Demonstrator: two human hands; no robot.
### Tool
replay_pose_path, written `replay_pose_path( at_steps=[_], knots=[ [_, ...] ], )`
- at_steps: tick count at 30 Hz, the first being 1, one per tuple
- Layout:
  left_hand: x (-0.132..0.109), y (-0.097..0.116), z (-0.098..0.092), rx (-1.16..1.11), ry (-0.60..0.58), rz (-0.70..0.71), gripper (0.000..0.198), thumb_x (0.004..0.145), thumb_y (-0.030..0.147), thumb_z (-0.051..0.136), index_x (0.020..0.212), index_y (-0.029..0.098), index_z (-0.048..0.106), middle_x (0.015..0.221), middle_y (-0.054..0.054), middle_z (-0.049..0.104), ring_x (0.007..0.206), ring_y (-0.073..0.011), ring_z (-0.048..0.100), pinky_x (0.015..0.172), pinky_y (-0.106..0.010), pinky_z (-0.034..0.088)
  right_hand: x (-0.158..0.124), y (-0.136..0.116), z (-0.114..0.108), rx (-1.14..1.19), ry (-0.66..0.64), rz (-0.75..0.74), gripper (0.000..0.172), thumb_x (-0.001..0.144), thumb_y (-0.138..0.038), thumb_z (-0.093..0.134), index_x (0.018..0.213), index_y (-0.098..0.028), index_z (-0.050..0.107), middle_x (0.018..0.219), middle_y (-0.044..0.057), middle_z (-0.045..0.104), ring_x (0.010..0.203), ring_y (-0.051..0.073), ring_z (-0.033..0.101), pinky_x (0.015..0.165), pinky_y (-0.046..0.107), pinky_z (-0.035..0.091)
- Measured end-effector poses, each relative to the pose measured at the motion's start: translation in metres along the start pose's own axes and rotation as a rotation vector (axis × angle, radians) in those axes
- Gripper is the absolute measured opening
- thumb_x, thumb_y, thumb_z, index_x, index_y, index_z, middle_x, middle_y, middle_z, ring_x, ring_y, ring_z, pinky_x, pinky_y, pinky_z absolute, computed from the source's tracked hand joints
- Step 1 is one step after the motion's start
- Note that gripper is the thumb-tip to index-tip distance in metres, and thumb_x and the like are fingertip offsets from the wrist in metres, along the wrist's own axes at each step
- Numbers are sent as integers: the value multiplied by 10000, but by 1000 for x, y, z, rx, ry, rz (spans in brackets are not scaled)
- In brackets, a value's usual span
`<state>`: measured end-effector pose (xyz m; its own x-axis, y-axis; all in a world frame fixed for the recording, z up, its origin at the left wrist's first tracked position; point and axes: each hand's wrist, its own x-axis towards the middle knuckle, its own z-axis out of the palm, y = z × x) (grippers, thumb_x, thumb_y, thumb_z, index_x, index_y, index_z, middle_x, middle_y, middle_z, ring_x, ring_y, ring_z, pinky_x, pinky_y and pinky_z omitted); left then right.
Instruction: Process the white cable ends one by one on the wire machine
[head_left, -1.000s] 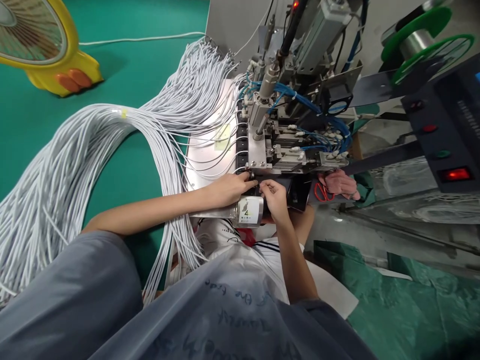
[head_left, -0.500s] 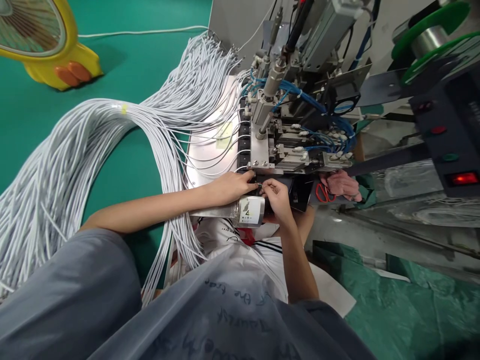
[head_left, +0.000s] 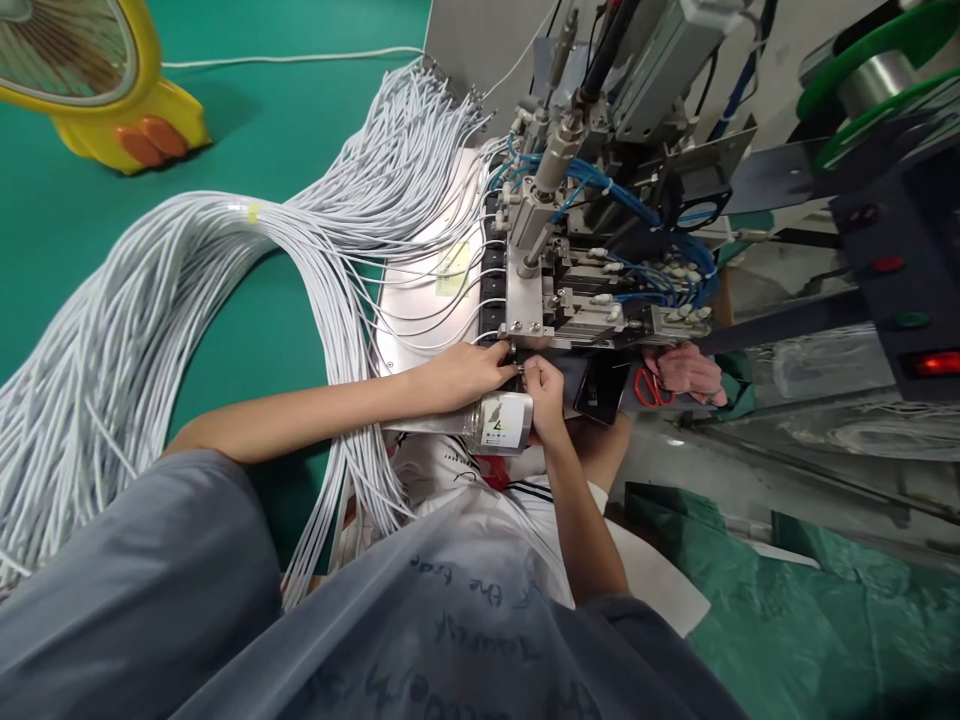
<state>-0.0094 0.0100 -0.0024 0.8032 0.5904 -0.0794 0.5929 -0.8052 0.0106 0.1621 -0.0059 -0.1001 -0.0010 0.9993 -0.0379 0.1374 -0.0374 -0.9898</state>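
Head view: the right hand has thumb and forefinger closed in a pinch, its grip on a tiny metallic piece too small to make out clearly. Just left of that grip, the left hand reaches its fingertips to the near end of the machine; whether they hold anything I cannot tell. Close below the grip, toward the body, sits a labelled container. Beyond the grip, white cables run into the machine's left side over a pale metal plate; farther left they spread across the green table, where a yellow fan stands. Right of the grip lie a dark phone and, past it, a pink cloth.
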Motion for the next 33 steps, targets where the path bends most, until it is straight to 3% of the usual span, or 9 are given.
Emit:
replay_pose_path(
  at_steps=[4, 8, 11, 15, 17, 20, 22, 27, 33],
  knots=[
    [-7, 9, -17, 48, -93, -142, 206, 825, 24, 450, 841, 72, 650, 824, -131, 606, 798, -235, 620, 581, -290, 426, 0, -1, 2, -54, 19, -26, 419, 846, -545, 436, 607, -214, 341, 551, -61, 276, 527, 95, 254, 492, 239, 223],
    [-13, 7, -22, 32, -99, -166, 178, 809, 49, 472, 782, 86, 644, 834, -130, 625, 759, -227, 617, 527, -275, 370, 4, 0, -2, -134, 30, -47, 370, 863, -463, 420, 604, -210, 348, 559, -61, 288, 538, 94, 268, 507, 240, 230],
    [-15, 3, -17, 13, -67, -161, 150, 793, 86, 488, 760, 101, 635, 832, -116, 627, 681, -207, 618, 491, -270, 324, -4, -10, -10, -206, 195, -36, 356, 866, -390, 418, 574, -215, 312, 549, -63, 278, 536, 95, 269, 508, 247, 222],
    [-14, 0, -9, 20, -66, -219, 187, 795, 88, 464, 879, 81, 631, 806, -131, 637, 682, -214, 629, 507, -272, 314, -50, -42, -6, -174, 395, -138, 318, 898, -312, 379, 598, -207, 363, 569, -52, 327, 536, 98, 312, 508, 248, 254],
    [-13, -1, -8, 40, -61, -306, 280, 812, 59, 421, 1031, 53, 596, 811, -143, 647, 711, -214, 636, 521, -268, 314, -78, -57, 12, -177, 239, -162, 315, 890, -299, 412, 593, -197, 430, 533, -50, 372, 508, 96, 347, 507, 246, 283],
    [-13, -3, -7, 41, -42, -379, 354, 845, 48, 371, 1160, 43, 533, 835, -150, 659, 749, -214, 639, 543, -269, 323, -106, -60, 56, -177, -298, -52, 243, 856, -302, 489, 684, -181, 610, 556, -23, 547, 525, 106, 469, 548, 241, 368],
    [-12, -6, -8, 28, -27, -372, 344, 845, 43, 360, 1126, 42, 559, 849, -159, 664, 757, -226, 638, 551, -279, 328, -112, -48, 88, -115, -488, 56, 192, 820, -325, 544, 850, -188, 676, 704, 13, 661, 619, 132, 560, 603, 250, 431],
    [-12, -10, -8, 25, 13, -352, 312, 811, 1, 370, 929, 63, 652, 821, -161, 671, 741, -225, 635, 550, -275, 313, -106, -16, 129, 86, -518, 203, 206, 734, -332, 614, 834, -163, 674, 749, 44, 683, 642, 158, 606, 626, 281, 499],
    [-19, 12, -18, -19, 148, -141, 264, 828, 40, 393, 862, 86, 651, 771, -125, 643, 635, -183, 593, 522, -280, 309, -118, -29, 118, -244, -360, -73, 235, 841, -284, 498, 914, -181, 696, 911, 102, 716, 842, 226, 664, 789, 334, 509]
  ],
)
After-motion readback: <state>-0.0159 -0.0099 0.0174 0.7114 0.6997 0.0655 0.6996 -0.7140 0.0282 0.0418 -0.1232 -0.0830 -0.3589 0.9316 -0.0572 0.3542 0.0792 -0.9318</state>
